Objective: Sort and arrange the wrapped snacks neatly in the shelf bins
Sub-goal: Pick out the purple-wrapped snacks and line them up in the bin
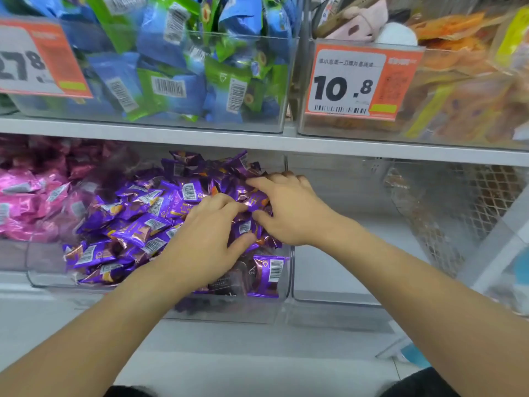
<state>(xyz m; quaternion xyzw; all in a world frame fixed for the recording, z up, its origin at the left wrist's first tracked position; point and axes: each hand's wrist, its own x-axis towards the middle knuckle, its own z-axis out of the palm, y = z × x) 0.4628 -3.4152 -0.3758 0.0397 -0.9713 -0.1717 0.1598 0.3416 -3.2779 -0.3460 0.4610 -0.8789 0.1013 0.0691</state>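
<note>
Purple snacks [137,222] heaped in clear bin [283,282]; both hands among them.

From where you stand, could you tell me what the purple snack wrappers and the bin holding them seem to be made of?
Purple snack wrappers: apparently metallised plastic film, glossy; they crinkle and throw bright glints.

Bin: seemingly clear rigid plastic, smooth; the packets show through its front wall, and its rounded edges catch the light. It could be acrylic; I cannot tell.

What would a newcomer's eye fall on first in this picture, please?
Probably the two hands, left hand and right hand, working in the heap of purple snacks in the clear lower bin. Then the orange price tag reading 10.8 at upper right, and the blue and green packets at upper left.
</note>
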